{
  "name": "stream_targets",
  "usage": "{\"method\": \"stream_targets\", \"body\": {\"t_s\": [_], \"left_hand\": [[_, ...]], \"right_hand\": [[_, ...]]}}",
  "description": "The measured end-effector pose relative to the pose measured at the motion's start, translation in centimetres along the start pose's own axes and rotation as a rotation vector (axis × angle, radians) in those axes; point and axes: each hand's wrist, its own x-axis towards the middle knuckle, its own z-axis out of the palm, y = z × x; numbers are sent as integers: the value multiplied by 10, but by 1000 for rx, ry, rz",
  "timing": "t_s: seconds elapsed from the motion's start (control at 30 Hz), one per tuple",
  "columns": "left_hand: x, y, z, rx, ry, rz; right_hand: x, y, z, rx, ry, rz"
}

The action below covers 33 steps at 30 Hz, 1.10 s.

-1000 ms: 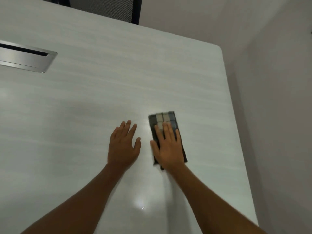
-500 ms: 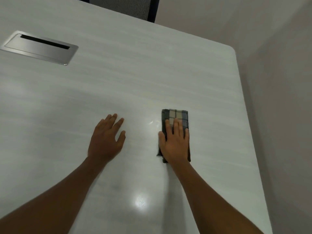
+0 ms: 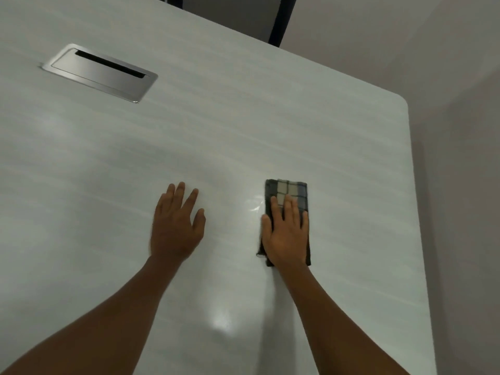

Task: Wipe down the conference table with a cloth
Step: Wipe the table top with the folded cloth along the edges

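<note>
Your right hand (image 3: 286,234) lies flat, palm down, on the folded checked cloth (image 3: 287,194), fingers straight and close together, pressing it onto the conference table (image 3: 243,125). Not a clamp: the fingers are extended, not curled round the fabric. The cloth's far end sticks out past your fingertips, showing dark grey, beige and blue squares; dark edges also show on both sides of your palm and at the wrist. The cloth sits toward the table's right side, short of its right edge and well back from the rounded far corner.

Your left hand (image 3: 177,226) is flat on the bare tabletop, fingers slightly spread, holding nothing, apart from the cloth.

Metal cable hatch (image 3: 98,72) sits recessed at far left. A chair back (image 3: 238,17) stands beyond the far edge. Small glare patch on the surface between your forearms.
</note>
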Motion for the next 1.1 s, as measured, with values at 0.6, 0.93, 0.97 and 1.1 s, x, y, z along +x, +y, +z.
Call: {"method": "stream_targets", "body": {"t_s": [0.6,0.93,0.97,1.1], "left_hand": [[7,8,-1,65,-24,-162],[9,5,5,90,16,-115],[9,3,5,92,3,-115],[8,2,5,113,0,-102]], "right_hand": [[99,78,-20,8,-31,-486],[186,57,-16,-56,55,-132],[182,43,-12,-54,68,-74],[134,-18,5,-26,105,28]]}}
